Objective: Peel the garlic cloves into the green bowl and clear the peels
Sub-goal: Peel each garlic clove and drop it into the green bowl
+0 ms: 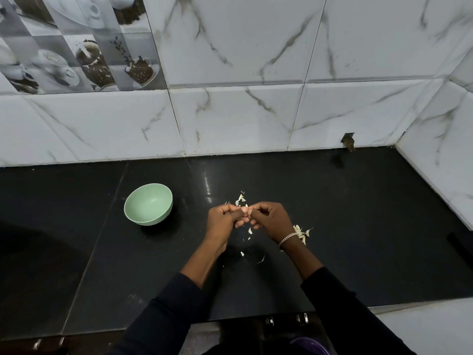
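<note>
- Dark sleeves [163, 316] reach forward from the bottom edge of the head view, so both forearms meet over the middle of the black countertop [358, 226].
- Left hand [225, 219]: fingers curled, pinching one end of a garlic clove [244, 209]. My guess is that it serves as the anchor, keeping the clove from turning.
- Right hand [268, 219]: fingertips curled onto the same clove from the other side — the working hand, I judge, picking at the skin. A chain bracelet [288, 238] sits on its wrist.
- The clove itself is a small pale spot between the two sets of fingertips, held in the air above the counter. How much skin it has left is too small to tell.
- Green bowl [148, 204] stands upright to the left of the hands, near but apart from them. No clove shows inside it, so the task looks to be early.
- Peels lie where they fall: a small pile [240, 198] just beyond the hands, a larger cluster [302, 233] beside the right wrist, and loose scraps [249, 230] under the hands.
- Working over open counter rather than over the bowl probably keeps skins out of it — the clearing step is not yet begun.
</note>
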A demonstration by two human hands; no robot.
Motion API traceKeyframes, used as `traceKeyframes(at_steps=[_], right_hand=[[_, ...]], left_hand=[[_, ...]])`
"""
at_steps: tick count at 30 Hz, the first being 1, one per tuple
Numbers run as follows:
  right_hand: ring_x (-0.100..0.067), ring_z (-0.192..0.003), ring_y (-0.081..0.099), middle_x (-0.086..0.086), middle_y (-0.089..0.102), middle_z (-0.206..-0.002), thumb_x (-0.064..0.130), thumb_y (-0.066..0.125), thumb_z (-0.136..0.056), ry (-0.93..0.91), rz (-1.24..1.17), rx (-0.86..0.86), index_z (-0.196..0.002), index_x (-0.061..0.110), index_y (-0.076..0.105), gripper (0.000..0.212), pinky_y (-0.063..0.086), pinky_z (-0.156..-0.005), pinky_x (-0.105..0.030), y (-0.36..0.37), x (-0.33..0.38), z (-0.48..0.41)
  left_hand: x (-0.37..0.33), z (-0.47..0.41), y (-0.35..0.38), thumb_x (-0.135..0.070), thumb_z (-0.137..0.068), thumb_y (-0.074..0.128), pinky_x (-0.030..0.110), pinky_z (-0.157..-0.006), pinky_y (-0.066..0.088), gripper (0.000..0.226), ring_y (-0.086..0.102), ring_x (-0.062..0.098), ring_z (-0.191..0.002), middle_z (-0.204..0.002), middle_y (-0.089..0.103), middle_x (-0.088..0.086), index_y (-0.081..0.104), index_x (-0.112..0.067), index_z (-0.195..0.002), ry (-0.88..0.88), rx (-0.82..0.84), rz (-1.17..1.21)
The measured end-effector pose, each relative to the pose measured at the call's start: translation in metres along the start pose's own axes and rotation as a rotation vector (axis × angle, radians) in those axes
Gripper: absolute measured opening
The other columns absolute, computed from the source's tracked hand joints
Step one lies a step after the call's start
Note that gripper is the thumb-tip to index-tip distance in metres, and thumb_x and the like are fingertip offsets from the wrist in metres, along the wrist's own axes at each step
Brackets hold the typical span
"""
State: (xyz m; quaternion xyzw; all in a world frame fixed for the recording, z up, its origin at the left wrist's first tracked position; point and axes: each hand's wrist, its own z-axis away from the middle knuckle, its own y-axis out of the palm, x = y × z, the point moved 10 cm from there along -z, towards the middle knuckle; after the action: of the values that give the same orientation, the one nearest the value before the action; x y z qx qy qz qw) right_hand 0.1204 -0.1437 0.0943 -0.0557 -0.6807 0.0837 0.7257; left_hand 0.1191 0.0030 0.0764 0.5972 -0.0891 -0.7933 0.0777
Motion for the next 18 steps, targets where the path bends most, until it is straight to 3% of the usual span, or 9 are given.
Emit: traceKeyframes(at_steps=[7, 14, 18], right_hand=[[-0.014, -0.059, 0.066, -0.012, 0.072, -0.07, 0.019, 0.076, -0.089, -0.052, 0.106, 0.052, -0.09, 0.004, 0.075, 0.015, 0.054, -0.056, -0.024, 0.001, 0.008, 0.0], [-0.009, -0.057, 0.063, -0.002, 0.072, -0.065, 0.014, 0.075, -0.086, -0.093, 0.182, 0.011, -0.081, 0.008, 0.073, 0.008, 0.052, -0.055, -0.025, 0.002, 0.02, 0.001], [0.001, -0.049, 0.054, 0.008, 0.066, -0.057, 0.01, 0.074, -0.084, -0.116, 0.242, -0.011, -0.075, 0.01, 0.071, 0.009, 0.04, -0.053, -0.012, 0.003, 0.027, 0.001]], left_hand=[[-0.008, -0.003, 0.007, 0.004, -0.088, 0.07, 0.021, -0.065, 0.056, 0.025, 0.071, 0.016, -0.068, -0.072, 0.07, 0.008, 0.07, -0.006, -0.11, 0.035, 0.127, -0.105], [-0.005, -0.007, 0.001, 0.006, -0.093, 0.063, 0.019, -0.065, 0.058, 0.013, 0.074, 0.02, -0.071, -0.084, 0.074, 0.018, 0.072, 0.004, -0.102, 0.035, 0.091, -0.049], [-0.003, -0.006, -0.002, 0.004, -0.094, 0.062, 0.018, -0.067, 0.058, 0.012, 0.073, 0.018, -0.075, -0.088, 0.074, 0.02, 0.073, 0.002, -0.098, 0.057, 0.044, -0.039]])
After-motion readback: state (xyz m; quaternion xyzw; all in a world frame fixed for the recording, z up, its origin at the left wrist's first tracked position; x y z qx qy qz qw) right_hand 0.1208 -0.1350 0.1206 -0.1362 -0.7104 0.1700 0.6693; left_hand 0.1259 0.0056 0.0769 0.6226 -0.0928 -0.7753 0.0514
